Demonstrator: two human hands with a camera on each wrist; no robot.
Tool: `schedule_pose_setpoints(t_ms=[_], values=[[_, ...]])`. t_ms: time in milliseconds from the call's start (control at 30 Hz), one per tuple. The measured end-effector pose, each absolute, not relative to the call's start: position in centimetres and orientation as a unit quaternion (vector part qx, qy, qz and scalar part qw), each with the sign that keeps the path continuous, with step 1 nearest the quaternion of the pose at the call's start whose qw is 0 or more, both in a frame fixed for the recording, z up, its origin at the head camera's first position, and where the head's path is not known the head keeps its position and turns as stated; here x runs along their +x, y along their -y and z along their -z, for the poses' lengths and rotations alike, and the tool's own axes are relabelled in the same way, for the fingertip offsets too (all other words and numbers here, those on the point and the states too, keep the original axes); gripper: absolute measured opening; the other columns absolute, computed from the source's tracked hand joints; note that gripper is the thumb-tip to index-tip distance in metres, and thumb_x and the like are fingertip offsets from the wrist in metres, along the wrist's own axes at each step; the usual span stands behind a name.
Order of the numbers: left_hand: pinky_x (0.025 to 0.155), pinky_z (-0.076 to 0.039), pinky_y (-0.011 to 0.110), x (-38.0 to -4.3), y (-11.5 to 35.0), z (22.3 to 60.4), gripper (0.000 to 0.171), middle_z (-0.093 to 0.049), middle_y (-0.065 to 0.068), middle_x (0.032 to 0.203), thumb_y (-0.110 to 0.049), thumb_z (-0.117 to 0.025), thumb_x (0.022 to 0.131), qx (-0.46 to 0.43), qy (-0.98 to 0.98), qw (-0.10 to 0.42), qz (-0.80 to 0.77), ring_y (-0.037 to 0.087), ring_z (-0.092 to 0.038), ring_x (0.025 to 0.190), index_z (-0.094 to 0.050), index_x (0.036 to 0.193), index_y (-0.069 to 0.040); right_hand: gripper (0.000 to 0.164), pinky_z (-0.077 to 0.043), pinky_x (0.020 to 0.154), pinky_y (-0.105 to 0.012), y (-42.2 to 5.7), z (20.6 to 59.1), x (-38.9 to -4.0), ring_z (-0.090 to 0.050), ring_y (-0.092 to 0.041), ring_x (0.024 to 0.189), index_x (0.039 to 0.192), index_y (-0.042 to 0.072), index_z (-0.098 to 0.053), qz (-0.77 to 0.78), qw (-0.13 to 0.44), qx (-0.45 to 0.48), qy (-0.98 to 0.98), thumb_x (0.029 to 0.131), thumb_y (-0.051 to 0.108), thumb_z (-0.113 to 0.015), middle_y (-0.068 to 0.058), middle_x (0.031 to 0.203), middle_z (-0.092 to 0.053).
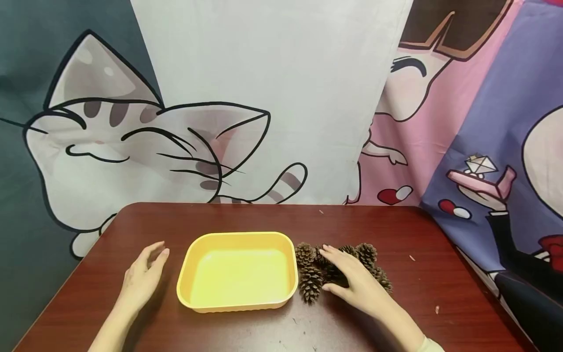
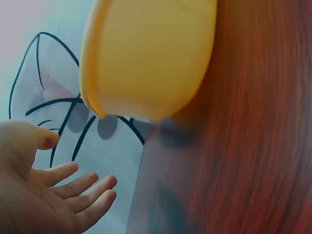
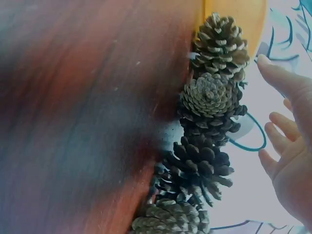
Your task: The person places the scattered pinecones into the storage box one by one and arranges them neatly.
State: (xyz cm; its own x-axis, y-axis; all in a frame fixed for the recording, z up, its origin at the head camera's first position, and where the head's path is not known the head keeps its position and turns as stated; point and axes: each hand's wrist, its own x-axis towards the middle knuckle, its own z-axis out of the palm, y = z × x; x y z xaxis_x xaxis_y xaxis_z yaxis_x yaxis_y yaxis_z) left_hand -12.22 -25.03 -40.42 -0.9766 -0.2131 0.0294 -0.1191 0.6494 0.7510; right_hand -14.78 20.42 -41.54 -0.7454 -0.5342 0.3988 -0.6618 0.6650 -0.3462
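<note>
Several brown pine cones (image 1: 311,283) lie in a cluster right of a yellow plastic tub (image 1: 242,305), whose inside shows bare in the head view. Over the cluster hovers my right hand (image 1: 358,283), fingers spread and relaxed, partly hiding some cones. In the right wrist view that hand (image 3: 292,156) stands apart from the pine cones (image 3: 212,95), holding nothing. My left hand (image 1: 142,274) is held left of the tub with a gap between them. The left wrist view has its fingers loosely extended (image 2: 85,192) below the tub's side (image 2: 151,58).
A dark red wooden table (image 1: 246,217) carries everything. Small light scraps (image 1: 437,309) lie on its right side, and dark crumbs lie near the front. Behind the table hangs a cloth (image 1: 272,58) printed with a cartoon cat and figures.
</note>
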Motion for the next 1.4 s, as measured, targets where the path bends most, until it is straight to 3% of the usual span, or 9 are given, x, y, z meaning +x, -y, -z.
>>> schedule_pose_setpoints(t_ms=[100,200,367,567,667,800,933,1167,1400], values=[[0.079,-0.049,0.042,-11.7,24.7,40.5,0.055,-0.053,0.021,0.129,-0.046,-0.037,0.097,0.09,0.897,0.041,0.43,0.034,-0.056,0.108,-0.04,0.138,-0.009,0.073,-0.04,0.095,-0.05,-20.1,41.6,-14.4,-0.047,-0.024,0.124,0.136,0.018,-0.048,-0.2,0.162,0.374,0.891,0.072,0.029,-0.079,-0.004,0.139,-0.047],[0.067,-0.054,0.029,-11.5,24.1,40.9,0.054,-0.053,0.022,0.128,-0.042,-0.041,0.097,0.089,0.889,0.027,0.448,0.027,-0.063,0.097,-0.038,0.138,-0.007,0.072,-0.044,0.089,-0.043,-20.1,41.5,-14.1,-0.052,-0.019,0.118,0.133,0.021,-0.052,-0.164,0.194,0.397,0.882,0.067,0.03,-0.081,-0.001,0.134,-0.052],[0.056,-0.053,0.025,-11.7,23.2,41.7,0.052,-0.055,0.021,0.124,-0.032,-0.046,0.097,0.094,0.895,0.034,0.435,0.015,-0.064,0.08,-0.034,0.139,-0.004,0.068,-0.044,0.087,-0.038,-20.2,41.4,-13.7,-0.053,-0.018,0.115,0.129,0.02,-0.056,-0.118,0.207,0.422,0.875,0.067,0.032,-0.08,0.0,0.133,-0.052],[0.069,-0.046,0.029,-12.3,22.6,42.2,0.04,-0.063,0.011,0.11,-0.023,-0.05,0.094,0.071,0.908,0.107,0.399,0.019,-0.063,0.086,-0.046,0.13,-0.005,0.065,-0.043,0.088,-0.04,-20.2,41.8,-13.9,-0.052,-0.022,0.115,0.127,0.02,-0.058,-0.057,0.223,0.463,0.856,0.067,0.032,-0.079,-0.006,0.134,-0.051],[0.07,-0.045,0.029,-12.6,22.3,42.0,0.036,-0.064,0.008,0.104,-0.024,-0.052,0.093,0.071,0.908,0.133,0.39,0.019,-0.062,0.086,-0.051,0.125,-0.007,0.057,-0.044,0.087,-0.042,-19.7,42.1,-14.3,-0.053,-0.024,0.113,0.124,0.017,-0.06,-0.044,0.244,0.492,0.835,0.07,0.028,-0.074,-0.01,0.131,-0.053],[0.066,-0.046,0.026,-13.1,22.0,41.7,0.033,-0.063,0.007,0.094,-0.019,-0.061,0.088,0.079,0.907,0.154,0.384,0.018,-0.061,0.081,-0.057,0.118,-0.006,0.035,-0.044,0.088,-0.041,-18.9,42.6,-14.6,-0.053,-0.025,0.113,0.122,0.015,-0.059,-0.008,0.262,0.526,0.809,0.09,0.025,-0.048,-0.011,0.129,-0.055],[0.066,-0.047,0.025,-13.5,21.5,41.6,0.036,-0.063,0.007,0.09,-0.015,-0.064,0.085,0.091,0.905,0.147,0.388,0.019,-0.062,0.081,-0.058,0.118,-0.006,0.041,-0.045,0.088,-0.041,-18.3,43.0,-14.5,-0.053,-0.026,0.113,0.119,0.014,-0.059,0.019,0.272,0.534,0.8,0.098,0.019,-0.025,-0.011,0.128,-0.055],[0.066,-0.05,0.025,-13.6,21.4,41.8,0.038,-0.066,0.009,0.094,-0.016,-0.062,0.086,0.093,0.906,0.122,0.395,0.021,-0.065,0.083,-0.057,0.123,-0.009,0.039,-0.046,0.087,-0.041,-17.9,43.7,-14.2,-0.056,-0.027,0.11,0.116,0.014,-0.061,0.053,0.282,0.534,0.795,0.087,0.017,-0.035,-0.01,0.122,-0.059],[0.063,-0.049,0.024,-13.5,21.5,42.0,0.034,-0.067,0.006,0.09,-0.012,-0.061,0.084,0.089,0.907,0.12,0.394,0.016,-0.064,0.077,-0.06,0.119,-0.01,0.037,-0.049,0.084,-0.04,-17.3,43.9,-14.1,-0.058,-0.027,0.107,0.11,0.015,-0.063,0.042,0.291,0.524,0.799,0.091,0.019,-0.032,-0.009,0.115,-0.061]])
